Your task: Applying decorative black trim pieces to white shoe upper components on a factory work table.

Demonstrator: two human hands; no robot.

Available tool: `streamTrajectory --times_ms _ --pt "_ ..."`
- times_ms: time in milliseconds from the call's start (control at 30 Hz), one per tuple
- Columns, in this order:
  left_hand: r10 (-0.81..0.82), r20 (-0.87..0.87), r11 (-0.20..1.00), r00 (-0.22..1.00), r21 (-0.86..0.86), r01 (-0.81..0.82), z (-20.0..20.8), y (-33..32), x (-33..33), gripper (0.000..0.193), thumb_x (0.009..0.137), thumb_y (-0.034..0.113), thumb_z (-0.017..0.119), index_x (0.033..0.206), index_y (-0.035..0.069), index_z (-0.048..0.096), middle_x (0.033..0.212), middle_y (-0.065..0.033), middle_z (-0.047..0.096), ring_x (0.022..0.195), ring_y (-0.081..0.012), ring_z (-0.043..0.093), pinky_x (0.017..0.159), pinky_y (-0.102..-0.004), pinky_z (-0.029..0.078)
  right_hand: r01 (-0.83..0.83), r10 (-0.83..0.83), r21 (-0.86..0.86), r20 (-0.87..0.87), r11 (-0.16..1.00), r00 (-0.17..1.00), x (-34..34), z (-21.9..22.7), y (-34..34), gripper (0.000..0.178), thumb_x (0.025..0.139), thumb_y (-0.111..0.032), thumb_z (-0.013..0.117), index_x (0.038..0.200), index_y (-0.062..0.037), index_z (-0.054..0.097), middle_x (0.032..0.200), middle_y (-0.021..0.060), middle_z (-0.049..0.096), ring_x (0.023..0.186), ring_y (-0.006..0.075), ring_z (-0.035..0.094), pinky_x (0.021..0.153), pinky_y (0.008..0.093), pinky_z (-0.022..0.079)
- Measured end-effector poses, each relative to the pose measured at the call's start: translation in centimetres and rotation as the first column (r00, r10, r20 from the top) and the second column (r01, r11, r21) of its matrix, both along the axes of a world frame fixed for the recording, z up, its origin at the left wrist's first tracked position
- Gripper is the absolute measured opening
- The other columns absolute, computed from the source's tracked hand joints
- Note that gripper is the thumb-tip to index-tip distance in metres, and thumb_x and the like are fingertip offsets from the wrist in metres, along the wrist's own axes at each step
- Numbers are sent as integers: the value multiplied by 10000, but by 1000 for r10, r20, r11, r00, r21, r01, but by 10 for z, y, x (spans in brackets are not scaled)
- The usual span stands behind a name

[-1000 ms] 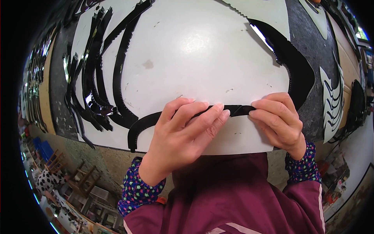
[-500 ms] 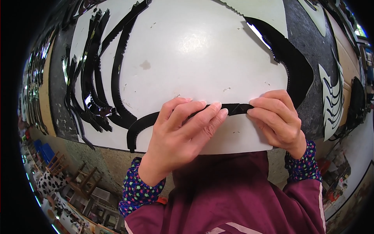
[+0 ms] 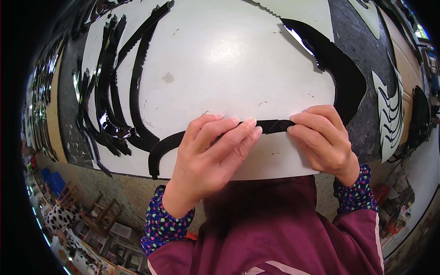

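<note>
A narrow black strip with a notched edge (image 3: 167, 144) curves along the near edge of the white board, looking like leather or similar sheet material. My left hand (image 3: 208, 153) lies over its middle, fingers pressed together and thumb and fingertips gripping it. My right hand (image 3: 323, 140) pinches the strip farther right between thumb and fingers. Between my hands a slanting overlap line (image 3: 273, 126) crosses the black surface. Beyond my right hand a wider black piece (image 3: 350, 82) with a toothed inner edge bends away up the board; my fingers hide how it meets the strip.
The white board (image 3: 229, 78) lies on a dark grey table (image 3: 350, 46). Several black strips (image 3: 107, 87) are heaped at the left. White curved pieces (image 3: 389, 114) lie at the far right. Wooden stools (image 3: 101, 215) stand on the floor at lower left.
The black strip and wider piece appear shifted slightly left, along with my fingertips. The overlap between my hands now shows one slanting line instead of a small triangular flap. Both hands keep their grip.
</note>
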State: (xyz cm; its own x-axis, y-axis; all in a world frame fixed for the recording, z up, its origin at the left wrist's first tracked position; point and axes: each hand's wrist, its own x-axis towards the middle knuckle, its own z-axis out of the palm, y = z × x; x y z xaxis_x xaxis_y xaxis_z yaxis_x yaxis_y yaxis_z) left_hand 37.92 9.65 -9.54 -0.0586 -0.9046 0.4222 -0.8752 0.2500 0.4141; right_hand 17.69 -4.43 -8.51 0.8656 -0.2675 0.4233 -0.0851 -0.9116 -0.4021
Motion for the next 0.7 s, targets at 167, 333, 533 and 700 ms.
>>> streamTrajectory --times_ms 167,333,533,700 --pt "-20 37 999 999 -28 21 -2 -2 2 283 749 103 698 1028 81 737 1093 2 665 951 -176 591 838 -367 494 8 -8 -13 4 1000 1000 -1 0 -1 251 616 32 676 866 29 657 931 119 631 847 274 597 701 328 514" --pt "-10 70 1000 998 -22 12 -3 1 2 324 746 105 679 1063 126 742 1092 11 655 950 -167 579 847 -357 485 10 -10 -4 -2 1000 1000 -1 0 2 248 623 16 667 870 26 657 943 116 628 854 279 600 713 339 518" --pt "7 269 1000 963 24 -14 0 2 -6 429 801 139 617 1213 236 691 1101 29 572 996 -152 528 911 -359 448 16 -16 -3 7 1000 1000 -2 -1 1 245 626 -1 667 871 6 655 958 102 627 871 269 608 723 347 515" --pt "37 397 998 917 26 -51 -1 1 -13 451 822 139 597 1258 234 663 1099 15 538 1020 -156 507 931 -379 437 21 -21 -16 1 1000 1000 -2 1 1 253 634 -16 665 886 -6 643 961 91 620 875 260 612 723 345 510"
